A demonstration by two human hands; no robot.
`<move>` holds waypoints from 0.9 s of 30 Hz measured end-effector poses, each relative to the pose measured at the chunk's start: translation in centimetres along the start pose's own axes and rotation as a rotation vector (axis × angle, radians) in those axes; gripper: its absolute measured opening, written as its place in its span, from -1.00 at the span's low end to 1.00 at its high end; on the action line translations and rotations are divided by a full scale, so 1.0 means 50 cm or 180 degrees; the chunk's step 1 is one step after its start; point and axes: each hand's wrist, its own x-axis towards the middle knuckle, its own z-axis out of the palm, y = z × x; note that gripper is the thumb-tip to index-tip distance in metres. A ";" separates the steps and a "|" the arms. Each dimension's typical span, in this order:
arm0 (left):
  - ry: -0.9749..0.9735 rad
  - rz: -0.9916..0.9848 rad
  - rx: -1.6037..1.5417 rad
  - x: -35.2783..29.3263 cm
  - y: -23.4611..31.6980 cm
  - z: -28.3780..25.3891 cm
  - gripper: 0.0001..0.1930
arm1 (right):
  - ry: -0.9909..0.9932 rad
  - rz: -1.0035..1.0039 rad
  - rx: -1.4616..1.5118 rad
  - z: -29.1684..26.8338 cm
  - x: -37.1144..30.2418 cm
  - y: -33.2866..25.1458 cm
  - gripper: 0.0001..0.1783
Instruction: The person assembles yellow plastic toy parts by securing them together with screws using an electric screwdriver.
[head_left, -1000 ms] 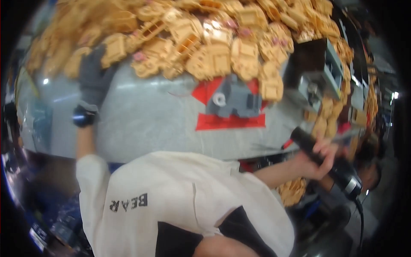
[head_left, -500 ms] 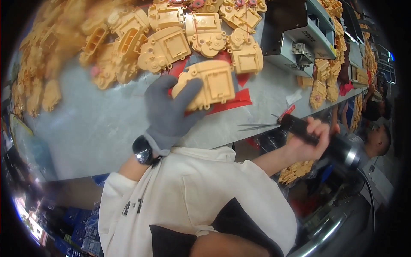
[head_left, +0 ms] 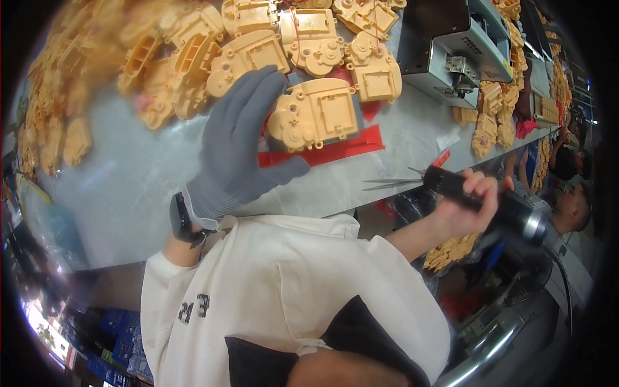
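A pale yellow plastic housing (head_left: 317, 115) with a square recess lies face up on a grey block over a red base (head_left: 335, 149). Around its left side my left hand (head_left: 242, 138), in a grey glove, is open, the thumb spread well away from the long fingers. Its fingertips reach close to the housing's upper left corner; whether they touch it I cannot tell. My right hand (head_left: 474, 203), bare, grips a black electric screwdriver (head_left: 448, 186) at the table's front edge, bit pointing left. Thin dark tweezers (head_left: 393, 184) stick out left beside the bit; their other end is hidden.
Many similar yellow housings (head_left: 248, 61) crowd the far and left table. A black and grey machine (head_left: 445, 58) stands at the back right, with more housings (head_left: 487, 132) beyond it. A cable (head_left: 564, 277) trails from the screwdriver. Another person (head_left: 570, 206) is at the far right.
My left hand has let go of the housing and spread open to its left. The housing, held tilted before, now lies on the block. The right hand still holds the screwdriver, nearly unmoved.
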 end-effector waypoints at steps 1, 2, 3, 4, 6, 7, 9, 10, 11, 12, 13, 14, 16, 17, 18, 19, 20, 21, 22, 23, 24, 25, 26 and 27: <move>0.0020 -0.0023 0.0005 0.002 0.002 0.000 -0.06 | -0.0028 0.0014 0.0002 0.004 0.000 0.001 -0.63; -0.0111 0.0040 0.0000 0.006 0.005 0.001 -0.02 | -0.0081 0.0036 -0.0002 0.008 0.000 0.003 -0.63; -0.0242 0.0106 -0.0008 0.011 0.010 0.001 0.03 | -0.0135 0.0055 -0.0009 0.011 0.000 0.004 -0.63; -0.0160 0.0233 -0.0142 0.019 0.026 -0.010 -0.05 | -0.0153 0.0055 -0.0016 0.013 0.000 0.002 -0.63; -0.0072 0.0408 -0.0412 0.033 0.060 -0.057 -0.02 | -0.0071 0.0016 0.0052 0.011 -0.007 -0.005 -0.61; 0.0015 0.0578 -0.0671 0.039 0.075 -0.075 0.02 | -0.0060 -0.0011 0.0024 0.010 -0.010 -0.003 -0.61; 0.0221 0.0903 -0.0779 0.062 0.095 -0.088 0.04 | -0.0086 -0.0177 0.0077 0.013 0.006 0.005 -0.58; 0.0069 0.0831 -0.0371 0.080 0.103 -0.081 0.00 | -0.0181 -0.0244 0.0132 0.025 0.023 0.002 -0.57; -0.0188 0.0722 0.0818 0.083 0.090 -0.019 -0.09 | -0.0271 -0.0407 0.0026 0.034 0.041 0.001 -0.57; -0.0407 0.0601 0.1159 0.078 0.064 0.035 -0.18 | -0.0340 -0.0634 0.0013 0.055 0.064 -0.007 -0.59; -0.0644 0.0456 0.1494 0.073 0.050 0.072 -0.27 | -0.0408 -0.0830 -0.0015 0.065 0.085 -0.014 -0.62; -0.0637 0.0550 0.1469 0.078 0.049 0.067 -0.27 | -0.0385 -0.0827 -0.0212 0.064 0.111 -0.015 -0.63; -0.0741 0.0549 0.0900 0.075 0.051 0.053 -0.26 | -0.0290 -0.0958 -0.0590 0.083 0.168 -0.008 -0.65; -0.0786 0.0598 0.0875 0.053 0.058 0.040 -0.26 | -0.0216 -0.1010 -0.0773 0.109 0.177 0.002 -0.67; -0.0501 0.0440 0.0538 0.039 0.061 0.032 -0.25 | -0.0236 -0.1069 -0.0752 0.118 0.186 0.011 -0.67; -0.0224 0.0276 0.0196 0.028 0.059 0.026 -0.23 | -0.0257 -0.1122 -0.0735 0.121 0.198 0.018 -0.67; -0.0145 0.0148 0.0303 0.005 0.048 0.027 -0.20 | -0.0230 -0.0937 -0.0354 0.115 0.211 0.028 -0.66; -0.0148 0.0156 0.0303 -0.011 0.043 0.034 -0.20 | -0.0223 -0.0943 -0.0354 0.124 0.223 0.035 -0.66; 0.0013 -0.0039 0.0101 -0.027 0.038 0.046 -0.21 | -0.0215 -0.1159 -0.0269 0.140 0.231 0.040 -0.63; 0.0182 -0.0239 -0.0099 -0.036 0.033 0.052 -0.21 | -0.0217 -0.1374 -0.0180 0.157 0.235 0.042 -0.60; 0.0262 -0.0202 -0.0206 -0.037 0.034 0.058 -0.21 | -0.0125 -0.1248 -0.0427 0.168 0.235 0.042 -0.66; 0.0258 -0.0198 -0.0216 -0.035 0.034 0.066 -0.21 | -0.0122 -0.1253 -0.0436 0.166 0.238 0.042 -0.66; 0.0312 -0.0207 -0.0260 -0.031 0.030 0.075 -0.21 | -0.0215 -0.1114 -0.0492 0.162 0.243 0.047 -0.66; 0.0363 -0.0215 -0.0307 -0.028 0.025 0.082 -0.20 | -0.0305 -0.0974 -0.0551 0.161 0.246 0.050 -0.66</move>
